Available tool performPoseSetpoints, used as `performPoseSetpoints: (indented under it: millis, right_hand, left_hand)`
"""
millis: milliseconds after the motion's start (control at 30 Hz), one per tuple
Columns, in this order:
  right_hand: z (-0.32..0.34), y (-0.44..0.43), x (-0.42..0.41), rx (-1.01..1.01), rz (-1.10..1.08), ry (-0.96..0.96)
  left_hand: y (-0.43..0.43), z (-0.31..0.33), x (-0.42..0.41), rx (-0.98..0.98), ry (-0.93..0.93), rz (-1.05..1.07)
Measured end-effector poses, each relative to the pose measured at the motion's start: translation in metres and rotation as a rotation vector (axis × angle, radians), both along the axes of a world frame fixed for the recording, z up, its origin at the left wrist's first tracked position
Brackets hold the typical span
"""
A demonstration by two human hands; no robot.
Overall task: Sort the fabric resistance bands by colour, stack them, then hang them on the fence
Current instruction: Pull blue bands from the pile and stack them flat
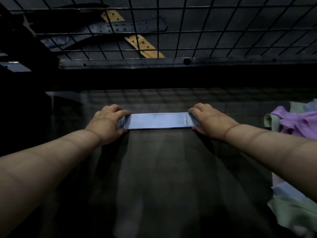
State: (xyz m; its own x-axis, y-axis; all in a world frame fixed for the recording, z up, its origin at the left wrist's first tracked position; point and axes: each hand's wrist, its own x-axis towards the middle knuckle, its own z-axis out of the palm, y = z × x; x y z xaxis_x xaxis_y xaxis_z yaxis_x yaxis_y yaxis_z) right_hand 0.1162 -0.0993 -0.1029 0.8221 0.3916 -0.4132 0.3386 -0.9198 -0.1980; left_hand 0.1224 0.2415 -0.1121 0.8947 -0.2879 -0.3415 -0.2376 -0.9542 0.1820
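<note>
In the middle of the frame a blue band (157, 121) is lying flat across the dark table (163, 169). The left hand (109, 122) is gripping its left end and the right hand (207, 121) its right end, fingers curling over the fabric. At the right edge, purple, green and pale blue bands (298, 122) are lying in a loose heap, well apart from it. Across the top the wire fence (188, 31) is standing, with a black belt (128, 27) and a tan belt (142, 45) showing behind it.
</note>
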Motion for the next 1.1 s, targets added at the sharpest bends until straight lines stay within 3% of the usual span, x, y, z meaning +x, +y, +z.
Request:
performPoseSetpoints:
  millis: [267, 600, 833, 1100]
  right_hand:
    - [0.000, 0.017, 0.005, -0.089, 0.165, -0.088]
    - [-0.008, 0.017, 0.005, -0.035, 0.145, -0.068]
    - [-0.003, -0.036, -0.038, 0.066, -0.212, -0.098]
    - [0.003, -0.142, -0.106, -0.182, -0.270, -0.001]
  left_hand:
    - [-0.026, 0.002, 0.005, 0.023, 0.011, -0.171]
    - [-0.033, 0.008, 0.008, 0.092, 0.038, -0.196]
    - [-0.062, 0.014, -0.011, -0.098, -0.045, -0.158]
    - [-0.161, 0.036, -0.030, -0.271, -0.030, -0.451]
